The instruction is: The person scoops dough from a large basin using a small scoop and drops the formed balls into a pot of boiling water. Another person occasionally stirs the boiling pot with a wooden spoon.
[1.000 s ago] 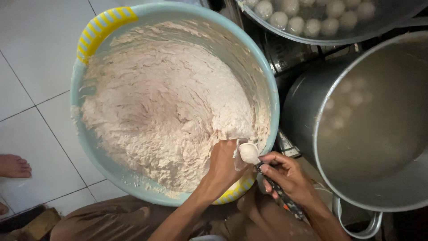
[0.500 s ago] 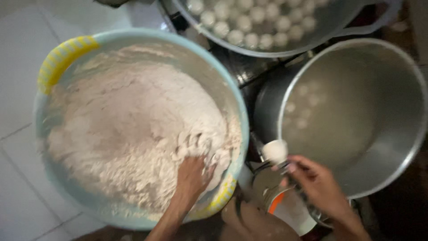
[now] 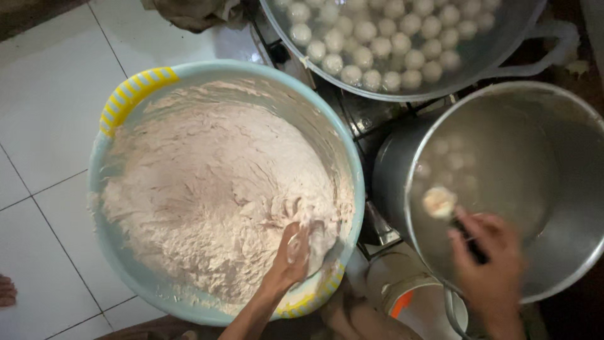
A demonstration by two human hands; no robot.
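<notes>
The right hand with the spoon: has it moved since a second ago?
Yes. The right hand carried the spoon rightward, from the basin's rim to over the steel pot.

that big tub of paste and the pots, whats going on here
A person sits over a light blue tub filled with pale, sticky paste. The left hand is dug into the paste near the tub's rim. The right hand holds a spoon with a lump of paste on it over a large steel pot of cloudy liquid, where a few pale balls show faintly. Above, a wide pan already holds many pale round balls.
</notes>
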